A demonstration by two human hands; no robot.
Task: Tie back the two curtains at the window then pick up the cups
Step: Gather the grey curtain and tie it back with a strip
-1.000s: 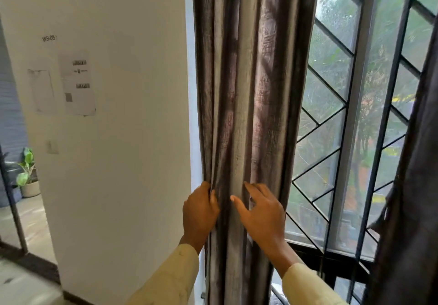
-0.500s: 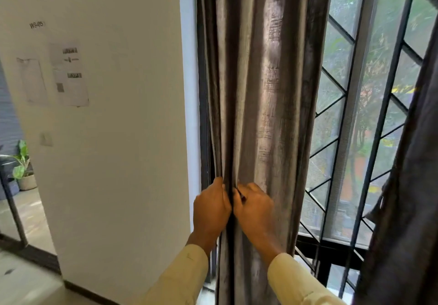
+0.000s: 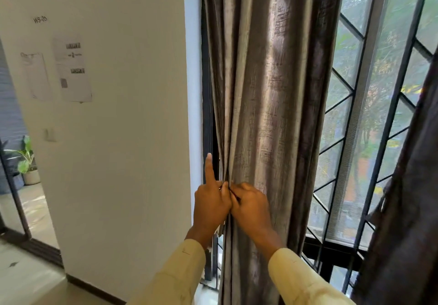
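The left curtain (image 3: 272,91), grey-brown and gathered into thick folds, hangs in front of me beside the window frame. My left hand (image 3: 211,200) is at its left edge with the index finger pointing straight up and the other fingers curled against the fabric. My right hand (image 3: 251,207) grips the folds right beside it, and a thin dark strand shows between the two hands. The right curtain (image 3: 407,210), dark, hangs at the right edge of view. No cups are in view.
A white wall (image 3: 130,138) with papers taped on it stands to the left. The window (image 3: 355,127) has a black diagonal grille with trees outside. A potted plant (image 3: 27,162) stands on the floor beyond an opening at far left.
Both hands have come together on the curtain's left folds. The right hand went from flat fingers to a grip, and the left index finger now points upward. The view has moved closer.
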